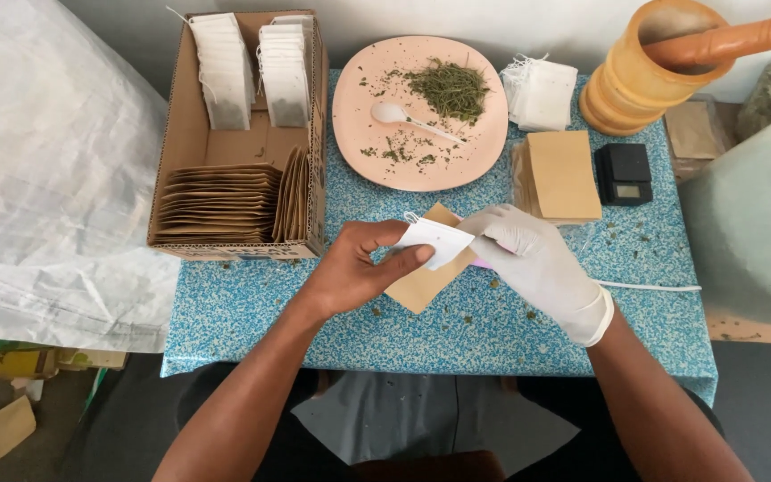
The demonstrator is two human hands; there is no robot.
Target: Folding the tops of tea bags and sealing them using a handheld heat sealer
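Observation:
My left hand (363,266) is bare and pinches a small white tea bag (436,242) over a brown paper envelope (423,281) that lies on the blue speckled table (457,330). My right hand (537,259) wears a white glove and grips the same tea bag from the right side. Both hands meet above the middle of the table. A white string runs along the table to the right of the gloved hand.
A cardboard box (182,134) at the left holds rows of white tea bags and brown envelopes. Behind sits a pink plate (359,98) with dried green herbs and a white spoon (399,114). Loose white bags (542,92), stacked envelopes (564,174), a small black scale (626,172), a wooden mortar (640,76).

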